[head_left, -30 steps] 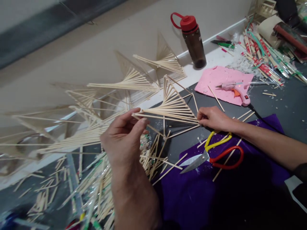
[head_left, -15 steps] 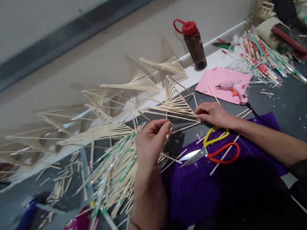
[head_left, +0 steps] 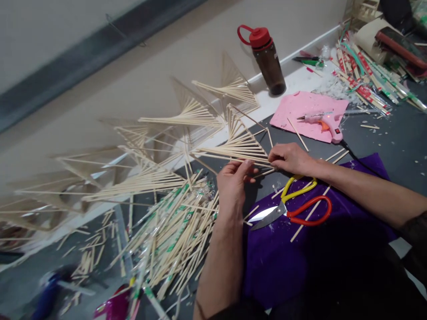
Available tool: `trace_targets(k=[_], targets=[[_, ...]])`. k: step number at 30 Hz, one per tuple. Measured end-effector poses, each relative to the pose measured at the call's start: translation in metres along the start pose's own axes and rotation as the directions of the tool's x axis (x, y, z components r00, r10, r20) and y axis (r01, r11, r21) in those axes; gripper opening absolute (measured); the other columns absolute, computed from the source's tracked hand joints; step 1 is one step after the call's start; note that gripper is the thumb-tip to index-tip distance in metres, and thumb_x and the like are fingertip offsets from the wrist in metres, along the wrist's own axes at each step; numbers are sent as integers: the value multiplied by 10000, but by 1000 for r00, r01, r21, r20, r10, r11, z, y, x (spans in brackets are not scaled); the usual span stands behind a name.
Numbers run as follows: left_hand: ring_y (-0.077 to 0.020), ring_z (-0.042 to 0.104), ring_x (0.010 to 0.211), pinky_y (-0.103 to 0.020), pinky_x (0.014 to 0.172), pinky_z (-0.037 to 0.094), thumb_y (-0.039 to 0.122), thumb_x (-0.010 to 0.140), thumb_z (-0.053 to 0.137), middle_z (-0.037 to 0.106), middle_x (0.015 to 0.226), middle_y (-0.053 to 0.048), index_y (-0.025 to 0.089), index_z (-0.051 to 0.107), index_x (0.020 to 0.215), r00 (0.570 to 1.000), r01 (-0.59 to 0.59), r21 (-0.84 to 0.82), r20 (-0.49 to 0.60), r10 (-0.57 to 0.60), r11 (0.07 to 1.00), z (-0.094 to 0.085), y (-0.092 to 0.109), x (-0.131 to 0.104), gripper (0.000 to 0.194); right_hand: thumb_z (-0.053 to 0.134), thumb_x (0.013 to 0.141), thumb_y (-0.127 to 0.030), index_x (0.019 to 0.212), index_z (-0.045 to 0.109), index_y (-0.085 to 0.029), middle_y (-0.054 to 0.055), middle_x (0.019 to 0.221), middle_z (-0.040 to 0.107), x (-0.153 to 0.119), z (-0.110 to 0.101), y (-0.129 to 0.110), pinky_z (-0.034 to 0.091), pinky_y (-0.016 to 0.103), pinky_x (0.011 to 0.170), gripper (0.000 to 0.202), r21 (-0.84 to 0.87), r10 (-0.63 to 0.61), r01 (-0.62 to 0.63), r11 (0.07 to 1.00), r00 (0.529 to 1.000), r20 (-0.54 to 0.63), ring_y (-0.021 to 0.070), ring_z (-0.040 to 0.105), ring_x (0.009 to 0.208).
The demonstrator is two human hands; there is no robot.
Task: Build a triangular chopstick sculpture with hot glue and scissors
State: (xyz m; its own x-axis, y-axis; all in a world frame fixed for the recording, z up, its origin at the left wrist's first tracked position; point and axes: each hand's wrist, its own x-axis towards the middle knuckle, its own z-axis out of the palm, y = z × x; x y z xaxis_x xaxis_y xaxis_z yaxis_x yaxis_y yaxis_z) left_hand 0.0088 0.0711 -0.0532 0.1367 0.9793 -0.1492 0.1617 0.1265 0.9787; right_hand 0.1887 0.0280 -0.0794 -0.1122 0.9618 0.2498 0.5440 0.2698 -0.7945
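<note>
In front of me stands a twisted fan-shaped model (head_left: 245,140) built of thin wooden sticks like disposable chopsticks. Its near right corner is pinched in the fingers of my right hand (head_left: 292,159). My left hand (head_left: 233,180) is at the model's front edge, thumb and fingers closed together; what lies between them is hidden. Scissors (head_left: 283,209) with one yellow and one red handle lie with blades slightly apart below my right hand, on a purple cloth (head_left: 273,266). Loose sticks (head_left: 187,231), some in green-printed wrappers, are heaped left of my left wrist.
Several similar models (head_left: 133,186) line the wall. A red-capped bottle (head_left: 268,62) stands behind. A pink glue gun (head_left: 325,122) rests on a pink sheet (head_left: 287,111), its cord running toward the cloth. Wrapped sticks (head_left: 363,75) lie far right, a blue tool (head_left: 46,293) lower left.
My left hand has moved right and slightly up to the model's front edge, closer to my right hand. The right hand keeps its hold on the corner.
</note>
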Motion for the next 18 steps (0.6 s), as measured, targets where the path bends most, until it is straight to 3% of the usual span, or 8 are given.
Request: trace_targets(k=[11, 18], targets=[[-128, 612, 503, -210, 426, 449, 351, 629, 735, 646, 626, -9, 156, 617, 663, 999, -1, 154, -41, 8, 988, 9, 3, -4, 230, 528, 894, -144, 906, 658, -147, 61, 913, 642, 1, 6, 3, 366, 250, 727, 131, -168, -46, 63, 984, 993, 106, 150, 544, 816], [-118, 605, 481, -204, 421, 448, 366, 644, 727, 630, 605, -3, 143, 622, 681, 999, 9, 128, -32, -5, 992, 13, 0, -3, 249, 547, 879, -137, 913, 667, -139, 61, 911, 649, 3, 8, 3, 361, 247, 718, 125, -149, -30, 42, 988, 996, 83, 146, 553, 812]])
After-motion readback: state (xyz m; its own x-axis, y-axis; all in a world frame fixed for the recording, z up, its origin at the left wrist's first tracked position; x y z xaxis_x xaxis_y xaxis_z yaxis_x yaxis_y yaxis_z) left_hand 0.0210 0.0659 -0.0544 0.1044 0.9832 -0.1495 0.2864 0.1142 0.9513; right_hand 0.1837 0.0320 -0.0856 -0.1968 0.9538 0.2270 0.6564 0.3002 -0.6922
